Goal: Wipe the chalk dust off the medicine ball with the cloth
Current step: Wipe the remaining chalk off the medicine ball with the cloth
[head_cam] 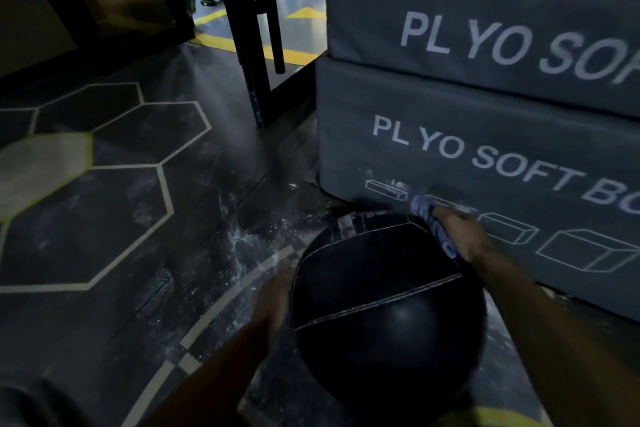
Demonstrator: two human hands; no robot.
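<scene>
Two hands: both on the ball.
Ball: round black leather medicine ball with white stitched seams (384, 305), on dark rubber floor (121, 236), just beside lower grey padded plyo box (485, 156).
Right hand (467, 236): curled round crumpled blue cloth (433, 222), pressed at ball's upper right edge.
Left hand (273, 298): blurred, fingers fairly straight against ball's left side.
Dust: white chalk scatter (242, 243) left of ball.
Open room: floor leftward; boxes close off right.

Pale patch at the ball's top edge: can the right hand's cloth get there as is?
Probably yes. The right hand holds the cloth on the ball beside that patch; nothing lies between.
</scene>
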